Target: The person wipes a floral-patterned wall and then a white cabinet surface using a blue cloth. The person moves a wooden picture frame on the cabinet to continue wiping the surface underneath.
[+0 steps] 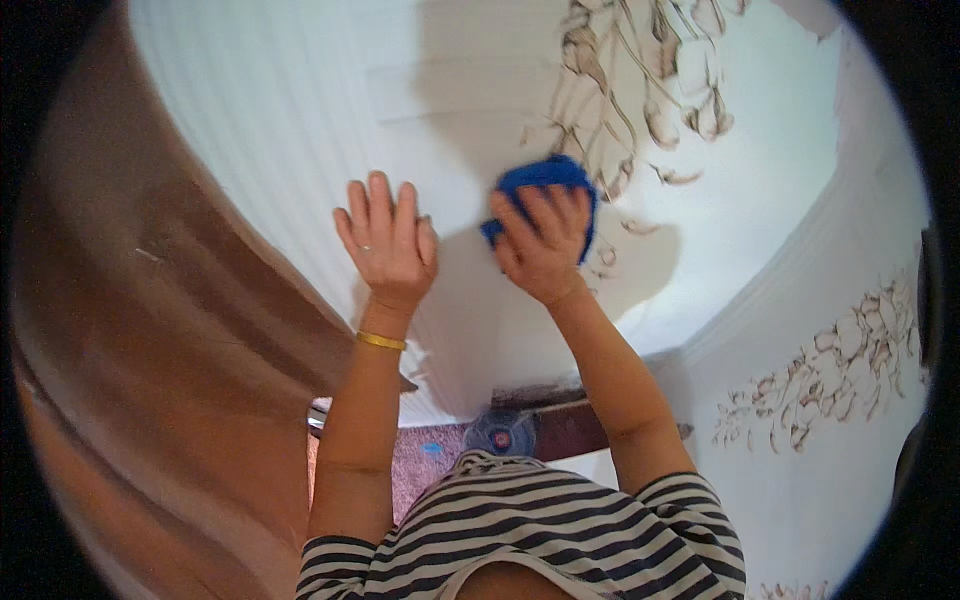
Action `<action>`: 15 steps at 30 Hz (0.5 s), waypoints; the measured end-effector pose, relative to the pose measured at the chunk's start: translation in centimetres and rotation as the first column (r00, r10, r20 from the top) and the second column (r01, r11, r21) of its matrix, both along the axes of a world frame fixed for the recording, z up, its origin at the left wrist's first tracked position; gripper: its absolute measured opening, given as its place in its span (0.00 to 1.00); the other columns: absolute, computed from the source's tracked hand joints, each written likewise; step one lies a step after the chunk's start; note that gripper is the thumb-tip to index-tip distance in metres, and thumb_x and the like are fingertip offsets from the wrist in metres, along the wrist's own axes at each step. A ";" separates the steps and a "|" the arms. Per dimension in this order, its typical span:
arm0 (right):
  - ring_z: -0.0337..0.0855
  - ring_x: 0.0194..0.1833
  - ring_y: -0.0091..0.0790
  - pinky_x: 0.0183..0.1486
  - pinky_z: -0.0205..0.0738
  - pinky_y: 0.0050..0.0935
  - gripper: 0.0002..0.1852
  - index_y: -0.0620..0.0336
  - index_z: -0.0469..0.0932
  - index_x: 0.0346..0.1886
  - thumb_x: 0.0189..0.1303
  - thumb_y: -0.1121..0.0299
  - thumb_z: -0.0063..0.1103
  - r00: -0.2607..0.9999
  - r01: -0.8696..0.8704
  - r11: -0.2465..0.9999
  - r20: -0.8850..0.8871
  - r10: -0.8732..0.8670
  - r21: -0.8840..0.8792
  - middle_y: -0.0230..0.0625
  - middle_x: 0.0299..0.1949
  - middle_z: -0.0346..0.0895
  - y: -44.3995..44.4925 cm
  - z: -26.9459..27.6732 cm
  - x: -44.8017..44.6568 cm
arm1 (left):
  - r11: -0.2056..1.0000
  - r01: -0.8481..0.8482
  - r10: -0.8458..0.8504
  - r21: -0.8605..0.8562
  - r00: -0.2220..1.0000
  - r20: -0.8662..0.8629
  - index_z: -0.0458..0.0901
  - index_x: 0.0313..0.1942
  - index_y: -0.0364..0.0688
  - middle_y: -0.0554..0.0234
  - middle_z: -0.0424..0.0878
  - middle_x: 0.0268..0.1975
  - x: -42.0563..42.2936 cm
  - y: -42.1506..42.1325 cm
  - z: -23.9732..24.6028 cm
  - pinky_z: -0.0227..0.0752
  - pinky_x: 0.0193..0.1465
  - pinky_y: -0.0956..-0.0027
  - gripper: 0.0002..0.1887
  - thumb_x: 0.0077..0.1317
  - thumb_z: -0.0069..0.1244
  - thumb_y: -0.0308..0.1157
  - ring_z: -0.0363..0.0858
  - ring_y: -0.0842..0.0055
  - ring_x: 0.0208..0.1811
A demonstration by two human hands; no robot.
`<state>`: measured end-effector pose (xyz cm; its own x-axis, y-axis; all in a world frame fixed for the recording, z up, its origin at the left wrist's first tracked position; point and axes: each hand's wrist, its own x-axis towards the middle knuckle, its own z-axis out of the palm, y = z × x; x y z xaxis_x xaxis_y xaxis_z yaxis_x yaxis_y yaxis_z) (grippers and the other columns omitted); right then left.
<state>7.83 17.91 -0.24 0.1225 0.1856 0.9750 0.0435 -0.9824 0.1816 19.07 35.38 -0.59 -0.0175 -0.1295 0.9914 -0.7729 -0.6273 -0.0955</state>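
Note:
My right hand (546, 244) presses a folded blue cloth (551, 171) onto a smooth white surface (465, 315) that bears a brown flower pattern. The cloth shows past my fingertips and at both sides of the hand, just below and left of the printed stems (616, 112). To the left, my left hand (391, 238) lies palm down on the same white surface, fingers spread, with nothing held. It wears a ring, and a yellow band (381, 341) circles the wrist.
Brown draped fabric, seemingly a curtain (217, 315), runs down the left side. Below the hands are a pinkish carpet (420, 469), a round translucent object (501, 439) and a dark reddish-brown edge (574, 431). Another pale surface with printed flowers (840, 352) stands at the right.

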 end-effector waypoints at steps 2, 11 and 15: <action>0.73 0.58 0.39 0.66 0.60 0.52 0.25 0.37 0.84 0.56 0.50 0.59 0.69 0.996 -0.016 0.996 -0.084 0.008 -0.090 0.27 0.56 0.77 0.2 -1.7 -0.5 | 1.000 0.000 0.001 -0.006 1.000 0.023 0.77 0.62 0.34 0.35 0.67 0.71 0.0 0.0 0.0 0.42 0.75 0.38 0.22 0.72 0.44 0.35 0.58 0.41 0.75; 0.75 0.56 0.44 0.68 0.57 0.54 0.23 0.38 0.86 0.54 0.51 0.62 0.65 0.992 0.122 0.992 -0.011 -0.123 -0.018 0.32 0.52 0.78 -6.1 -2.8 -3.7 | 0.996 -0.073 0.078 0.050 0.993 -0.092 0.75 0.62 0.34 0.31 0.65 0.70 -1.2 -1.4 -2.2 0.44 0.70 0.30 0.25 0.70 0.44 0.40 0.58 0.35 0.72; 0.73 0.59 0.45 0.70 0.55 0.53 0.21 0.41 0.86 0.53 0.53 0.61 0.65 0.994 0.109 0.993 0.024 -0.110 0.045 0.33 0.54 0.77 -5.1 -3.8 -2.6 | 0.983 -0.119 0.116 0.141 0.993 0.026 0.70 0.65 0.39 0.34 0.62 0.71 -1.4 -2.1 -6.0 0.45 0.69 0.31 0.26 0.71 0.43 0.42 0.58 0.39 0.72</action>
